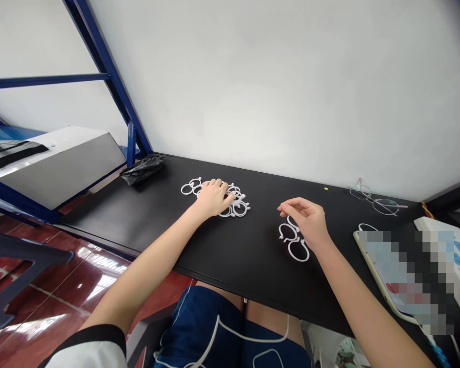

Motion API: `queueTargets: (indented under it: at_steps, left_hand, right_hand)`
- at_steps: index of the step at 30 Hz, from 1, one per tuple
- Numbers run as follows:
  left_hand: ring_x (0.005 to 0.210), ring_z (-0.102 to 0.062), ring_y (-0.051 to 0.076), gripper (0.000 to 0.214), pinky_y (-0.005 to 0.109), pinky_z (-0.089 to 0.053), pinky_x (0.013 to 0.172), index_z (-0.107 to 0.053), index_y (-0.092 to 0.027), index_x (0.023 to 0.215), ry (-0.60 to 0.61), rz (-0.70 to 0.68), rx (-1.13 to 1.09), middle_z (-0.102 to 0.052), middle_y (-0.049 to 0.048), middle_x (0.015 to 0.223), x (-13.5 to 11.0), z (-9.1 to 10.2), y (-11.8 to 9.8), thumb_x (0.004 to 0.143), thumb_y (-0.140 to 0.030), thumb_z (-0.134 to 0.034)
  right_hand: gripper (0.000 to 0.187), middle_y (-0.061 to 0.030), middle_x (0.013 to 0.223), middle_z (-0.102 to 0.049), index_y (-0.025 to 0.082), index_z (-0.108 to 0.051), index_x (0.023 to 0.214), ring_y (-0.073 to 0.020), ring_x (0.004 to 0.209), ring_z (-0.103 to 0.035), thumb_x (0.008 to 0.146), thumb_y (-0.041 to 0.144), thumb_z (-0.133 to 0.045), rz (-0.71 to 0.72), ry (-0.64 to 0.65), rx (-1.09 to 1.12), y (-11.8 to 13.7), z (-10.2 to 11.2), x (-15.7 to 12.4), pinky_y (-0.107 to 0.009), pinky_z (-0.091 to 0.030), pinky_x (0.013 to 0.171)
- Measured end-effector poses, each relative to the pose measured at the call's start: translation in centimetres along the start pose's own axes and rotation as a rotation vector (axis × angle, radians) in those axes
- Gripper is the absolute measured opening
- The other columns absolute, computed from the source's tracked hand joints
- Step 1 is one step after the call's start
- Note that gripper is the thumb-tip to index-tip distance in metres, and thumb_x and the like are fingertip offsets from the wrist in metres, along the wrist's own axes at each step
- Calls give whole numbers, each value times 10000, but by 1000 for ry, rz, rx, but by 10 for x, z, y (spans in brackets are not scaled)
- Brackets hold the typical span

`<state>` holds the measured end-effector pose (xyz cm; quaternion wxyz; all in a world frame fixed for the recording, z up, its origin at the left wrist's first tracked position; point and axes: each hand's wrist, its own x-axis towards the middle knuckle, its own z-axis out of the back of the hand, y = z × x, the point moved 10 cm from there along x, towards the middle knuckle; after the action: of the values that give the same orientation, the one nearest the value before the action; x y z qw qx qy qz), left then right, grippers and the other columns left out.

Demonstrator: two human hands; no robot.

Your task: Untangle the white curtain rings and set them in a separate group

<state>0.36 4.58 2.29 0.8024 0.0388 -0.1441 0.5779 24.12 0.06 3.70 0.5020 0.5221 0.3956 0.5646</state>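
Observation:
On the black table, a pile of white rings with small knobs (240, 207) lies left of the middle. My left hand (213, 198) rests over it palm down, fingers spread and thumb out to the right, hiding part of the pile. Farther right, my right hand (305, 217) is closed in a pinch, thumb against forefinger. What sits between those fingertips, if anything, is too small to make out. A few white rings (299, 251) are just below and left of this hand, one partly hidden behind it. I cannot tell whether they hang from it or lie on the table.
A black plastic bag (142, 170) lies at the table's back left. Eyeglasses (385, 206) rest by the wall at the right, with a phone (383, 276) and a white box (442, 245) nearer. A blue metal frame (113, 76) rises at left; a white cable (249, 337) crosses my lap.

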Motion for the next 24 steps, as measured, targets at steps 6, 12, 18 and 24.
queueTargets:
  at_steps: [6, 12, 18, 24]
  left_hand:
    - [929, -561, 275, 245, 415, -426, 830, -613, -163, 939, -94, 12, -21, -628, 118, 957, -1, 14, -1, 936, -293, -405]
    - [923, -560, 235, 236, 390, -425, 844, -612, -175, 941, -182, -67, -269, -624, 86, 971, -4, 28, -18, 933, -206, -378]
    - [810, -550, 199, 252, 356, -435, 800, -623, -168, 899, -195, -223, -389, -622, 62, 865, -12, 29, -44, 937, -177, -374]
    - [853, -569, 205, 236, 360, -436, 820, -615, -172, 874, -186, -272, -416, -642, 65, 869, -13, 27, -52, 918, -139, -386]
  right_hand:
    - [417, 6, 474, -557, 196, -562, 519, -94, 399, -458, 778, 484, -717, 6, 28, -73, 0, 6, 3, -240, -383, 399]
    - [668, 7, 323, -438, 211, -430, 373, -81, 284, -377, 887, 629, -509, -100, 370, -347, -17, -14, -4, -250, -328, 364]
    - [569, -36, 533, -667, 192, -605, 503, -102, 378, -473, 869, 622, -542, -45, 356, -517, -20, -19, -4, -269, -399, 438]
    - [375, -36, 731, -725, 212, -697, 720, -154, 541, -593, 863, 544, -596, 88, 306, -575, -8, -29, -7, -302, -456, 535]
